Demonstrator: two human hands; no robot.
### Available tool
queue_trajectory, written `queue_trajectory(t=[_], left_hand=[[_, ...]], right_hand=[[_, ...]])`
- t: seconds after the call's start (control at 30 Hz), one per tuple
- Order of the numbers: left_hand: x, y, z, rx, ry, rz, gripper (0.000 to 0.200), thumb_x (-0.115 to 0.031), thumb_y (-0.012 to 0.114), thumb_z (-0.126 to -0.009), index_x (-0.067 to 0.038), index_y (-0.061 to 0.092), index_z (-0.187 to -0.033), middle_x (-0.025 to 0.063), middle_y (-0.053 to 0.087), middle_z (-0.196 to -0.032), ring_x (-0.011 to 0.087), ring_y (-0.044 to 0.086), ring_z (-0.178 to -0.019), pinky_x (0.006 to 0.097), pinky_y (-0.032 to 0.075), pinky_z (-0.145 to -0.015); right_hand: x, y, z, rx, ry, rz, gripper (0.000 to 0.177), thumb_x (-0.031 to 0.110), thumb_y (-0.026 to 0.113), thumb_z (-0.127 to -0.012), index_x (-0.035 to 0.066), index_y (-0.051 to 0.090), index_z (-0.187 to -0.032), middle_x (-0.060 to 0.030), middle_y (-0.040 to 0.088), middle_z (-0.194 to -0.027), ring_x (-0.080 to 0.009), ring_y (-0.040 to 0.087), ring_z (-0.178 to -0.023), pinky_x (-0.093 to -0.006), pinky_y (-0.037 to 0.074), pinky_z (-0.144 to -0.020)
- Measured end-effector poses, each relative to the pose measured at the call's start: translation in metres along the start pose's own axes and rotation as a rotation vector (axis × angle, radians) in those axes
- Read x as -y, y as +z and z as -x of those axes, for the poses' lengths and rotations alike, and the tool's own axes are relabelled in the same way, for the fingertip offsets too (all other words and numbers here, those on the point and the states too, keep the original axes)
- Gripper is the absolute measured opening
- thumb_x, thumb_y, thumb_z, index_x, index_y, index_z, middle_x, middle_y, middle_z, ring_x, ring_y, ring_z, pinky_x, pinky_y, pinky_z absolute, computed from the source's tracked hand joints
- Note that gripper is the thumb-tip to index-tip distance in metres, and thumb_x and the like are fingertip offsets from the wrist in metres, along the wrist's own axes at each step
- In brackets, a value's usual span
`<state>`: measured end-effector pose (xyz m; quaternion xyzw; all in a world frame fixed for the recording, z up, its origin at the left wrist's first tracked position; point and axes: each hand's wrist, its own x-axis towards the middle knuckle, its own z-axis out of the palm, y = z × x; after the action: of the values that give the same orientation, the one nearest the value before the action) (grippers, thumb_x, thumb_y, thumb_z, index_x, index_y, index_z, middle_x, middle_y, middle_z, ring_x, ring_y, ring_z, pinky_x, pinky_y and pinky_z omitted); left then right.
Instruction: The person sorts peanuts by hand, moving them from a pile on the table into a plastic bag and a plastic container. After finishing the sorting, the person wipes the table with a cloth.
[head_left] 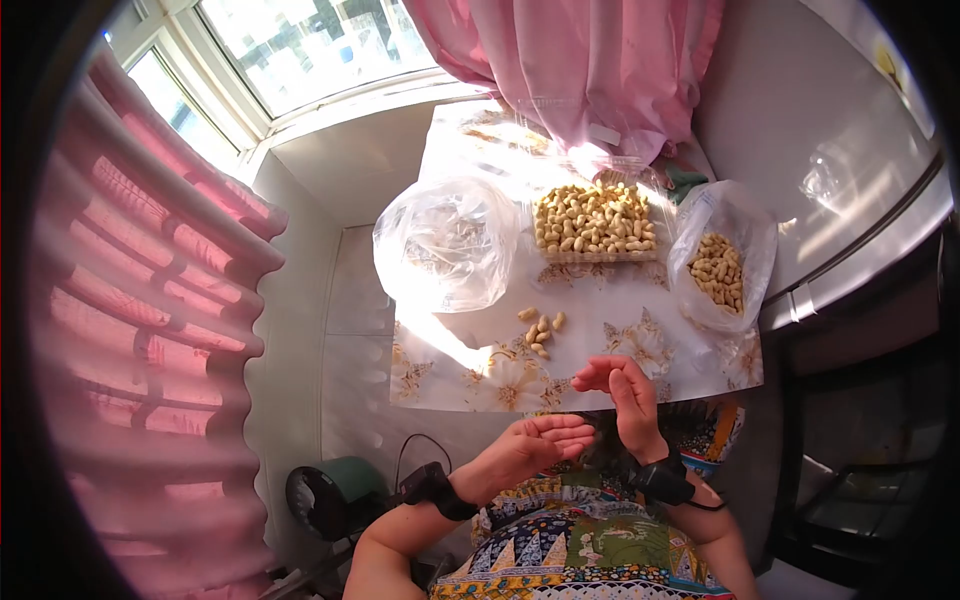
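My left hand (548,440) is held palm up just off the table's front edge, fingers stretched out and nothing in it. Close beside it, my right hand (625,400) is raised over the edge with its fingers slightly bent and apart, its palm turned toward the left hand. A small group of unshelled peanuts (541,333) lies on the flowered tablecloth (460,385) ahead of both hands. Behind them stands a clear plastic box (590,258) heaped with peanuts. To its right, an opened plastic bag (762,235) holds more peanuts.
On the table's left stands a wide, crumpled translucent bag (447,245). Pink curtains (600,60) hang at the back and left, by a window (320,50). A glossy pale panel (810,170) borders the right side. A green and black object (345,490) sits low at left.
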<state>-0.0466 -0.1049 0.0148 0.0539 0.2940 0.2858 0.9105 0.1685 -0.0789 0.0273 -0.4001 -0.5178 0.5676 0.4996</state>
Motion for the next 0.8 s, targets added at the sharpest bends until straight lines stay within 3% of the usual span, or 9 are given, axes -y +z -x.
queue_trajectory(t=[0.1, 0.3, 0.37, 0.4, 0.5, 0.63, 0.73, 0.77, 0.8], left_hand=[[-0.034, -0.002, 0.007, 0.052, 0.087, 0.029, 0.061, 0.023, 0.051, -0.088, 0.010, 0.047, -0.147, 0.0275, 0.053, -0.152, 0.0367, 0.052, -0.145, 0.0437, 0.044, -0.123], [-0.144, 0.016, -0.003, -0.170, 0.798, -0.088, 0.056, 0.020, 0.049, -0.092, 0.014, 0.045, -0.147, 0.0295, 0.054, -0.150, 0.0393, 0.056, -0.140, 0.0421, 0.046, -0.122], [-0.177, 0.009, -0.017, -0.203, 0.899, -0.103, 0.050, -0.001, 0.054, -0.105, 0.012, 0.042, -0.151, 0.0290, 0.054, -0.150, 0.0387, 0.052, -0.144, 0.0430, 0.045, -0.122], [-0.194, 0.001, -0.025, -0.192, 0.911, -0.117, 0.050, -0.001, 0.054, -0.105, 0.012, 0.042, -0.151, 0.0290, 0.054, -0.150, 0.0387, 0.052, -0.144, 0.0430, 0.045, -0.122], [-0.237, -0.020, -0.049, -0.325, 0.798, 0.204, 0.084, -0.063, 0.047, -0.107, 0.008, 0.035, -0.151, 0.0242, 0.053, -0.149, 0.0341, 0.054, -0.138, 0.0452, 0.044, -0.118], [-0.244, -0.010, -0.035, -0.292, 0.804, 0.032, 0.103, -0.073, 0.044, -0.104, 0.008, 0.015, -0.161, 0.0240, 0.044, -0.152, 0.0388, 0.051, -0.139, 0.0524, 0.043, -0.116], [-0.236, 0.021, -0.023, -0.279, 0.837, 0.129, 0.088, -0.078, 0.038, -0.103, 0.002, 0.042, -0.139, 0.0207, 0.057, -0.129, 0.0377, 0.062, -0.114, 0.0505, 0.052, -0.106], [-0.255, -0.055, -0.044, 0.126, 0.780, -0.066, 0.097, -0.076, 0.044, -0.102, -0.010, 0.012, -0.166, 0.0175, 0.038, -0.154, 0.0360, 0.050, -0.136, 0.0543, 0.046, -0.111], [-0.245, -0.042, -0.041, -0.012, 0.800, -0.047, 0.094, -0.074, 0.045, -0.103, -0.009, 0.017, -0.164, 0.0159, 0.041, -0.150, 0.0347, 0.052, -0.134, 0.0531, 0.046, -0.111]], right_hand=[[0.012, 0.004, -0.026, 0.013, -0.052, -0.003, 0.040, 0.030, 0.041, -0.117, -0.002, 0.057, -0.134, -0.0142, 0.071, -0.117, -0.0254, 0.072, -0.108, -0.0415, 0.056, -0.102], [0.041, 0.051, -0.128, 0.063, -0.059, -0.109, 0.038, 0.030, 0.044, -0.117, -0.001, 0.058, -0.131, -0.0119, 0.071, -0.115, -0.0220, 0.072, -0.106, -0.0384, 0.057, -0.101], [0.038, 0.077, -0.169, 0.083, -0.075, -0.151, 0.037, 0.030, 0.044, -0.117, -0.001, 0.058, -0.131, -0.0108, 0.070, -0.117, -0.0204, 0.070, -0.109, -0.0369, 0.055, -0.103], [0.034, 0.091, -0.186, 0.086, -0.089, -0.126, 0.037, 0.030, 0.044, -0.117, -0.001, 0.058, -0.131, -0.0104, 0.068, -0.119, -0.0193, 0.068, -0.112, -0.0357, 0.054, -0.104], [0.026, 0.130, -0.215, 0.180, -0.104, -0.038, 0.049, 0.039, 0.045, -0.116, -0.003, 0.054, -0.140, -0.0119, 0.060, -0.137, -0.0206, 0.053, -0.135, -0.0370, 0.040, -0.119], [-0.017, 0.161, -0.227, 0.251, -0.064, 0.291, 0.071, 0.056, 0.040, -0.112, 0.002, 0.042, -0.157, -0.0249, 0.041, -0.161, -0.0385, 0.039, -0.152, -0.0433, 0.030, -0.126], [-0.019, 0.164, -0.224, 0.226, -0.178, 0.430, 0.078, 0.061, 0.038, -0.111, 0.003, 0.034, -0.163, -0.0258, 0.031, -0.168, -0.0409, 0.029, -0.157, -0.0472, 0.024, -0.128], [-0.018, 0.164, -0.220, 0.330, -0.286, 0.462, 0.078, 0.061, 0.037, -0.111, 0.004, 0.032, -0.164, -0.0255, 0.029, -0.169, -0.0410, 0.028, -0.158, -0.0487, 0.023, -0.128], [-0.022, 0.165, -0.219, 0.404, -0.185, 0.448, 0.077, 0.059, 0.040, -0.110, 0.004, 0.033, -0.163, -0.0263, 0.029, -0.169, -0.0416, 0.025, -0.158, -0.0499, 0.020, -0.129]])
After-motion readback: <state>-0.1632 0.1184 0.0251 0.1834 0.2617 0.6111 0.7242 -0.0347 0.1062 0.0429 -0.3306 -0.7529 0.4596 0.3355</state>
